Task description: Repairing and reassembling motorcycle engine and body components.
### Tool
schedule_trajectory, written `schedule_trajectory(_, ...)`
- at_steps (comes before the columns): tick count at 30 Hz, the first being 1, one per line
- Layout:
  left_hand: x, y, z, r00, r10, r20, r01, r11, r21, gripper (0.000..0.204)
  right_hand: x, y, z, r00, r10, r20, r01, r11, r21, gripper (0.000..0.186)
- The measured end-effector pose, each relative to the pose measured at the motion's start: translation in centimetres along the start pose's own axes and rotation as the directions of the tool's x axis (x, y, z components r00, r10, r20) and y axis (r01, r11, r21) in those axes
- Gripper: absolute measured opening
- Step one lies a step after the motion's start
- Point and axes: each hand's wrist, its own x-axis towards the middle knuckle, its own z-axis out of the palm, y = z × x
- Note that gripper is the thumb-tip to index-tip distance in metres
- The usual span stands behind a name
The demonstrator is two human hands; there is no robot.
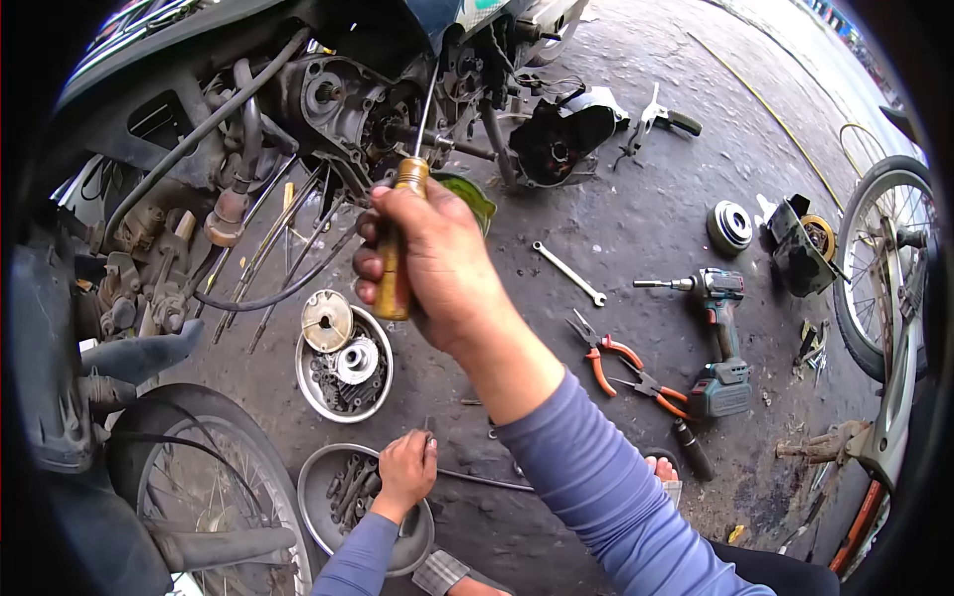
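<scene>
My right hand [427,243] is wrapped round the amber handle of a long screwdriver [395,273]. Its thin shaft points up to the motorcycle, and the tip is lost among dark parts beside the open engine case [333,99]. Lower down, my left hand [405,469] is closed at the rim of a metal bowl [310,484] holding bolts [353,489]. A small dark piece shows at its fingertips, too little to name. Just above that bowl, a second metal bowl [301,372] holds a round metal disc [327,321], a flanged metal part [357,362] and small hardware.
To the right lie a combination wrench [569,273], orange-handled pliers [600,356], orange-handled cutters [656,389] and a cordless impact driver [723,338]. A black engine cover [556,144] rests near the motorcycle. Wheels [879,258] stand at the right edge and lower left.
</scene>
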Motion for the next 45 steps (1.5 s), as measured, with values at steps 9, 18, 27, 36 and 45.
schedule_trajectory(9,-0.5,-2.2,1.5,0.987,0.154,-0.05,-0.151,0.987,0.064,0.013,2.7,3.0,7.1,0.97,-0.168,-0.174,0.175,0.984,0.022,0.019)
schedule_trajectory(18,-0.2,-0.9,0.3,0.979,0.156,-0.134,-0.159,0.987,-0.017,0.015,2.7,3.2,6.8,0.998,-0.055,-0.026,0.061,0.848,0.527,0.016)
schedule_trajectory(27,-0.4,-0.9,-0.1,0.969,0.154,-0.192,-0.171,0.982,-0.075,0.02,2.7,3.2,6.8,0.943,-0.125,-0.307,0.123,0.992,-0.027,0.015)
schedule_trajectory(36,-0.3,-0.8,-0.4,0.983,0.174,-0.064,-0.174,0.985,-0.006,0.016,4.1,3.2,5.6,0.992,-0.082,0.095,-0.004,0.736,0.677,0.018)
schedule_trajectory(45,-0.4,-0.4,-0.2,0.998,0.044,-0.04,-0.044,0.999,-0.018,0.011,1.9,1.0,-1.1,0.904,-0.043,0.425,-0.254,0.745,0.617,0.02)
